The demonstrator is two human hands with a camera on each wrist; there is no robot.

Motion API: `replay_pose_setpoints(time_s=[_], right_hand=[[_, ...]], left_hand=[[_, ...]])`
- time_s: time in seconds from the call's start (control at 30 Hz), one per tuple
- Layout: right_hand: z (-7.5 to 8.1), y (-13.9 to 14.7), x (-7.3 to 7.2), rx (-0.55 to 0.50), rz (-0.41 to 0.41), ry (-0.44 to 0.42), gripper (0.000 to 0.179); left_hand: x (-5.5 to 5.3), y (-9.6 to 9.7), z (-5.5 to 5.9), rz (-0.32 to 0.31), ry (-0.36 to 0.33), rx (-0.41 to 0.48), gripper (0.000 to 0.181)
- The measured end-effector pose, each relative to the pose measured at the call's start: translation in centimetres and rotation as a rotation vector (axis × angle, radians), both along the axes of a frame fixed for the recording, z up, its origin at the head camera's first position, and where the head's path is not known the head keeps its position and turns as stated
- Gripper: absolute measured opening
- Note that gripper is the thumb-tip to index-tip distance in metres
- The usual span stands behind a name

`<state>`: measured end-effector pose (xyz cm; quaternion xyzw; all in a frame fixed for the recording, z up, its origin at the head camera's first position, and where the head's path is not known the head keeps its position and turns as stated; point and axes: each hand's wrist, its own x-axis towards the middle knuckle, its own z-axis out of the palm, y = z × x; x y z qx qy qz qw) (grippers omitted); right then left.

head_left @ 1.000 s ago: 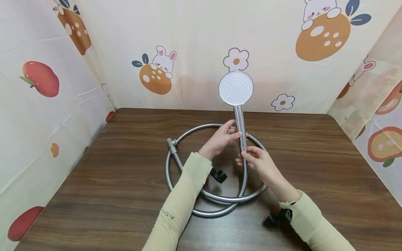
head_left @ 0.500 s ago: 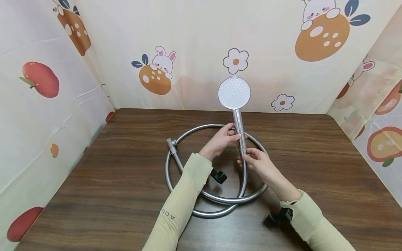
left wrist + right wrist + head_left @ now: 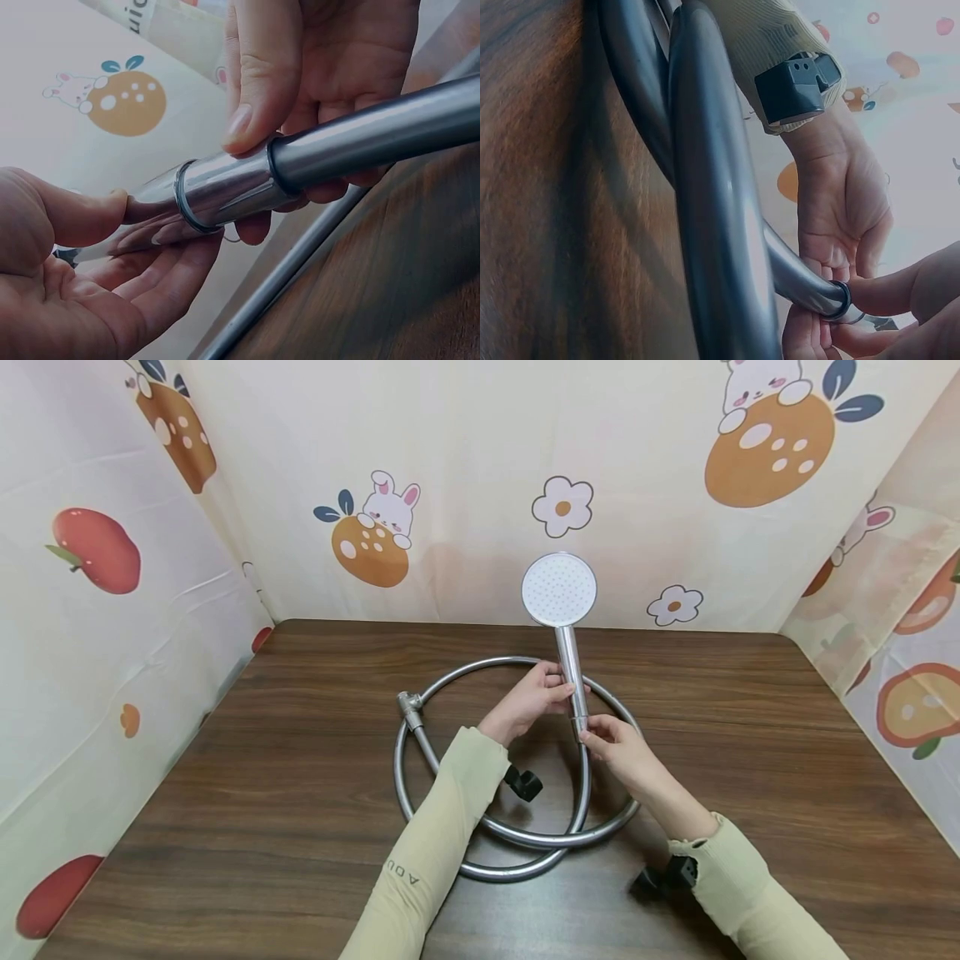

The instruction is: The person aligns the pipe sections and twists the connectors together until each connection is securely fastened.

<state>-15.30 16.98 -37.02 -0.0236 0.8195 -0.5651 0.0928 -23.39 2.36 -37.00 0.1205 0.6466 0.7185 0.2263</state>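
A chrome shower head (image 3: 559,589) with a round white nozzle face stands tilted up over the table. My left hand (image 3: 531,697) grips its handle (image 3: 571,662) between thumb and fingers. Just below, my right hand (image 3: 618,750) pinches the metal connector nut (image 3: 232,180) at the end of the shower hose (image 3: 583,785). In the left wrist view a narrow dark ring shows where nut and handle meet. The grey hose lies coiled on the table, and part of it fills the middle of the right wrist view.
The hose's other metal end fitting (image 3: 410,706) rests at the coil's left side. Under everything is a dark wood-grain table (image 3: 262,793). A printed curtain (image 3: 465,485) with fruit and rabbits hangs behind its back edge and along both sides.
The shower head has come down slightly, away from the printed flower. My left hand has lowered a little with it. My right fingers have shifted on the nut; the coil lies as before.
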Motion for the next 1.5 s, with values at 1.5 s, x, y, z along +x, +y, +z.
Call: replay_pose_setpoints(time_s=[1.5], right_hand=[[-1.5,0.0,-0.2,0.148,-0.005,0.043,0.029]], left_hand=[[-0.4,0.3,-1.2,0.135,-0.122,-0.135,0.030]])
